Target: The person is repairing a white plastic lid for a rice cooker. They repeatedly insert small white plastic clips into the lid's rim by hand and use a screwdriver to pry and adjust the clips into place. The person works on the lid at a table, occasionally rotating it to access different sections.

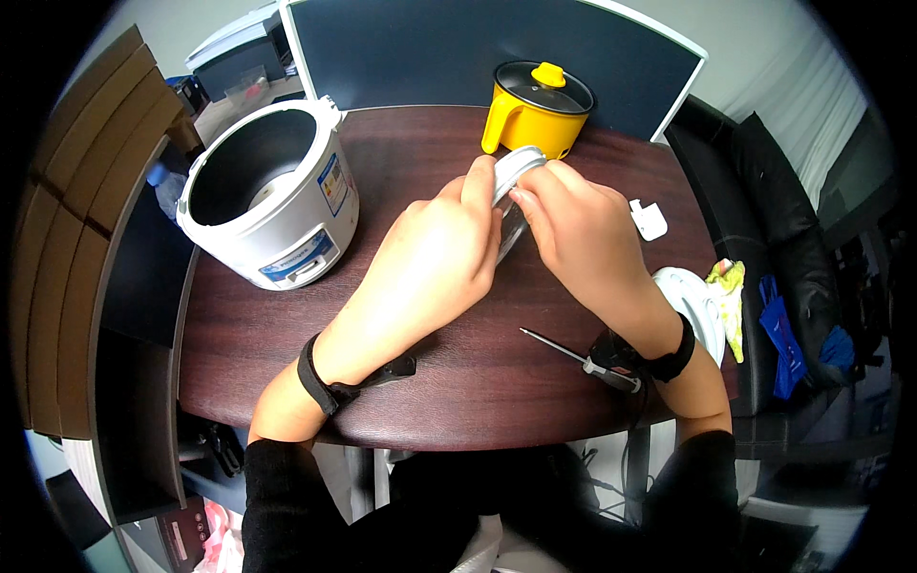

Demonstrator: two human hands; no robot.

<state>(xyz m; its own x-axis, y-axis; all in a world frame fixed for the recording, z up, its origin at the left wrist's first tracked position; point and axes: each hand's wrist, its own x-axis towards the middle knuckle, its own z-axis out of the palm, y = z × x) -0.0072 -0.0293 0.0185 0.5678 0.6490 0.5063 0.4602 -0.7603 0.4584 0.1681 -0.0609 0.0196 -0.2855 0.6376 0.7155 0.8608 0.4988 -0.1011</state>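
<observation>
Both hands hold a round lid-like piece [521, 164] with a pale rim and a shiny, see-through-looking side, tilted almost edge-on above the table. My left hand [441, 244] grips its left side, fingers wrapped round the rim. From the right, my right hand [594, 234] pinches the same rim between thumb and fingers. Much of the piece is hidden behind the hands. A white rice cooker body [330, 215] stands open-topped on the left, with a dark interior. Below my right wrist lies a screwdriver [554, 346] with a thin metal shaft; its dark handle is partly covered.
A yellow electric pot [537, 119] with a glass lid stands at the back. On the right are a small white plastic piece [650, 221], a round white part [705, 310] and a yellow-green cloth [730, 286]. Cardboard boxes [81, 143] flank the left; a dark partition [430, 57] rises behind.
</observation>
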